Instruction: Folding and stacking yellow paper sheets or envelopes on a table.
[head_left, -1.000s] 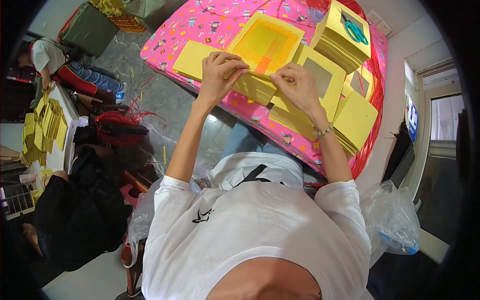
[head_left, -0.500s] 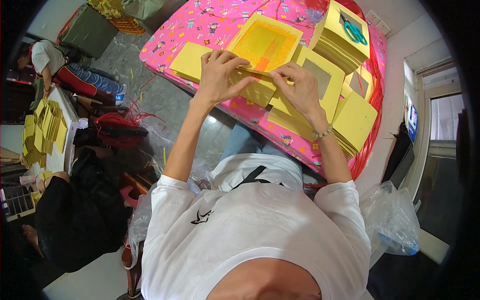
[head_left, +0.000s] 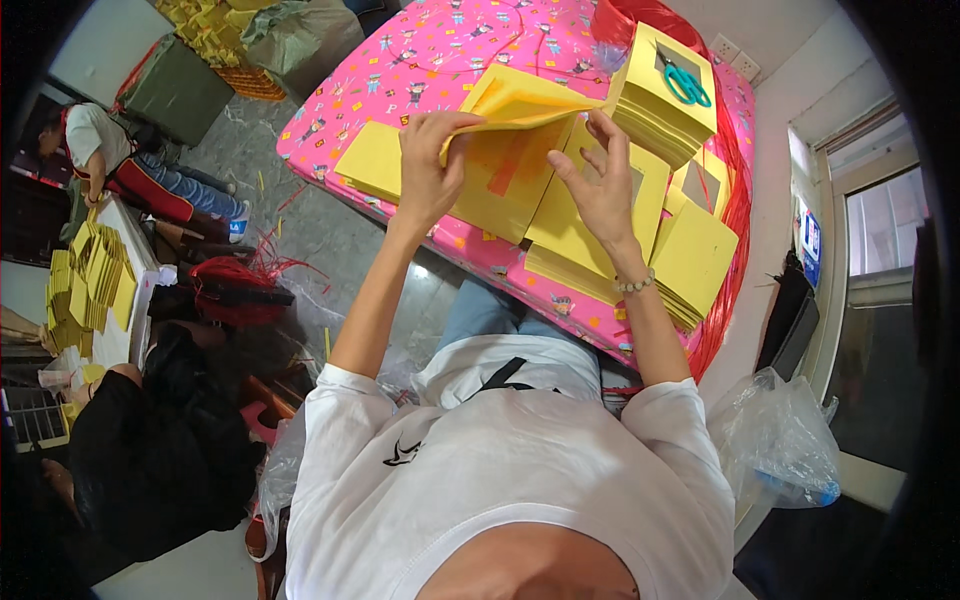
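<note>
On the pink patterned tablecloth (head_left: 470,60), yellow paper lies in flat piles across the table. Left hand (head_left: 428,165) has its fingers closed on the near edge of a yellow sheet (head_left: 520,100), thumb under and fingers over, lifting it so it arches above the open stack (head_left: 500,185) with the orange strip beneath. That pinch probably keeps one sheet apart from the rest. Right hand (head_left: 600,185) has its fingers spread, tips touching the sheet's right edge, palm over the neighbouring stack (head_left: 590,235); likely steadying it. Bead bracelet (head_left: 634,286) on that wrist.

Tall pile (head_left: 665,100) stands beyond the hands with teal scissors (head_left: 685,85) on top, out of the way yet near. More stacks (head_left: 700,260) sit at the right edge, red cord (head_left: 735,200) beside them. Clear plastic bag (head_left: 775,440) hangs by the right elbow. Two other people sit at left by a small table (head_left: 125,300) bearing similar yellow paper.
</note>
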